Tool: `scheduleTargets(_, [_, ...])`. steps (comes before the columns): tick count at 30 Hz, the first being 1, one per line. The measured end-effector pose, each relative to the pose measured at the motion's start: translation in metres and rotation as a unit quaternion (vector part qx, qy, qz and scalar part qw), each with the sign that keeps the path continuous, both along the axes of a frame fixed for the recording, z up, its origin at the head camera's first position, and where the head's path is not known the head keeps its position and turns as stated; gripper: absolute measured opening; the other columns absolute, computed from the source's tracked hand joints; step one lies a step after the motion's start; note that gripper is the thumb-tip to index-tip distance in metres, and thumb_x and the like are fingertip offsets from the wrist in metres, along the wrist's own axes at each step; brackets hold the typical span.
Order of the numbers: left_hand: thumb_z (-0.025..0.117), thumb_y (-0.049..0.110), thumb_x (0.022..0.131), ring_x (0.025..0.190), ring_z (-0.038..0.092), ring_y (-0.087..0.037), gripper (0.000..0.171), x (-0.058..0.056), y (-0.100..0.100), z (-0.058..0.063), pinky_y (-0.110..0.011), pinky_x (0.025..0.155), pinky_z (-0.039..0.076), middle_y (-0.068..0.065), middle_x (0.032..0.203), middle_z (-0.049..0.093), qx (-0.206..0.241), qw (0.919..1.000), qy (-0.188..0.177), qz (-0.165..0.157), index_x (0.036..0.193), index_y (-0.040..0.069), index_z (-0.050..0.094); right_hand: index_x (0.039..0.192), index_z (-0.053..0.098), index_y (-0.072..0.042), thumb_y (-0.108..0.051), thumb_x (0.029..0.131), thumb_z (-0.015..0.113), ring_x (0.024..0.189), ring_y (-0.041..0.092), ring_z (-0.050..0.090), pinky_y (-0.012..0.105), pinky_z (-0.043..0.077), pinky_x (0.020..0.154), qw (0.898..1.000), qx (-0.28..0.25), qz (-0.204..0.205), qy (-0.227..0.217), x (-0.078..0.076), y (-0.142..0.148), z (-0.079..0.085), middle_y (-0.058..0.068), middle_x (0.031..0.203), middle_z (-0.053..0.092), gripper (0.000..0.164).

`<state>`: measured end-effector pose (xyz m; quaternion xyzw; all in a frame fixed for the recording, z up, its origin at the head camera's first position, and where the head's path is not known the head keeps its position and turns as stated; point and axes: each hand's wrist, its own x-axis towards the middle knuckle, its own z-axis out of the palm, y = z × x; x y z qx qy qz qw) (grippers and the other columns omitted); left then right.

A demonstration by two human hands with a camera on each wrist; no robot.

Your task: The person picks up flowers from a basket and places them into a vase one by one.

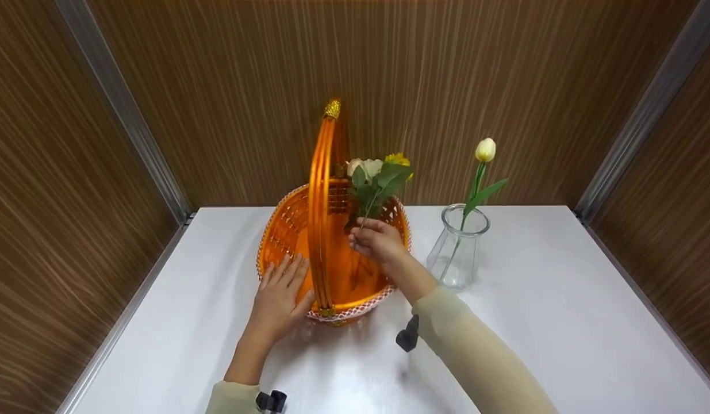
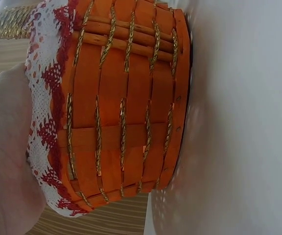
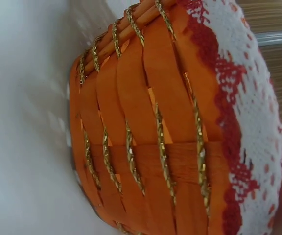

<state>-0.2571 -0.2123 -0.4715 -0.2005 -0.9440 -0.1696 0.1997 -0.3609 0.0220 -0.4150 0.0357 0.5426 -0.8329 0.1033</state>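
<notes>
Clearly, what matters is how the stem (image 1: 370, 206) stands to the right hand (image 1: 377, 244): it rises from the fingertips, leaning slightly right and toward the back wall, with leaves and blooms above and beyond the grip. Thumb and fingers pinch it low, beneath the leaves, so its leafy mass lies on the far side of the hand. A white bloom (image 1: 371, 168) and a yellow bloom (image 1: 398, 160) crowd together at the top; whether both belong to the pinched stem, I cannot tell. Thin lines show below the grip, inside the basket (image 1: 267, 241), too faint to say where the stem ends.

The pinch sits over the basket's right half, right of the tall handle (image 1: 320, 213), which stands between the two hands. The right hand is plainly the nearer one to the flowers. The left hand (image 1: 280, 299) rests at the basket's left front edge, fingers extended over the rim and gripping no flower.

Right of the basket, apart from it on the worktop (image 1: 533, 322), stands the vase (image 1: 455, 267), with a tulip (image 1: 485, 150) leaning right in it. It lies on the right hand's side, near that wrist. Neither wrist view shows the pinch.
</notes>
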Motion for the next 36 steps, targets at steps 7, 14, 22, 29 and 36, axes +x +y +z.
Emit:
scheduleTargets(7, [0.047, 0.043, 0.101, 0.149, 0.028, -0.035, 0.064, 0.001, 0.0, 0.0, -0.058, 0.121, 0.016, -0.009, 0.16, 0.035, -0.001, 1.0, -0.002, 0.002, 0.155, 0.011, 0.036, 0.129, 0.055, 0.002, 0.007, 0.095, 0.058, 0.09, 0.025, 0.071, 0.043, 0.058, 0.09, 0.999, 0.021, 0.029, 0.014, 0.008, 0.004, 0.007, 0.014, 0.099, 0.069, 0.034])
scheduleTargets(14, [0.048, 0.041, 0.101, 0.147, 0.031, -0.037, 0.063, 0.001, -0.001, -0.001, -0.058, 0.121, 0.017, -0.011, 0.159, 0.036, -0.002, 1.0, 0.007, 0.003, 0.155, 0.01, 0.037, 0.129, 0.053, 0.005, 0.011, 0.094, 0.055, 0.092, 0.028, 0.069, 0.041, 0.059, 0.088, 0.997, 0.019, 0.056, 0.049, 0.014, 0.011, 0.017, 0.015, 0.099, 0.067, 0.035])
scheduleTargets(22, [0.049, 0.041, 0.1, 0.148, 0.031, -0.034, 0.063, 0.0, -0.001, -0.002, -0.058, 0.12, 0.019, -0.009, 0.159, 0.038, 0.001, 0.9998, 0.017, 0.004, 0.154, 0.011, 0.039, 0.137, 0.042, 0.012, 0.011, 0.095, 0.051, 0.086, 0.021, 0.068, 0.037, 0.06, 0.085, 0.993, 0.025, 0.079, 0.083, 0.02, 0.025, 0.028, 0.012, 0.096, 0.066, 0.042])
scheduleTargets(29, [0.049, 0.042, 0.1, 0.149, 0.028, -0.033, 0.064, 0.001, -0.001, -0.001, -0.058, 0.121, 0.017, -0.01, 0.159, 0.038, 0.002, 1.0, 0.007, 0.003, 0.155, 0.011, 0.038, 0.131, 0.048, 0.008, 0.01, 0.095, 0.053, 0.086, 0.021, 0.069, 0.04, 0.059, 0.088, 0.993, 0.036, 0.069, 0.093, 0.025, 0.039, 0.036, 0.019, 0.104, 0.066, 0.037])
scheduleTargets(36, [0.048, 0.043, 0.1, 0.149, 0.029, -0.034, 0.064, 0.001, -0.001, 0.0, -0.058, 0.121, 0.017, -0.009, 0.159, 0.037, 0.0, 1.0, 0.004, 0.002, 0.155, 0.012, 0.038, 0.135, 0.047, 0.007, 0.004, 0.097, 0.056, 0.095, 0.025, 0.069, 0.04, 0.057, 0.091, 0.99, 0.069, 0.066, 0.104, 0.03, 0.054, 0.047, 0.018, 0.108, 0.066, 0.04])
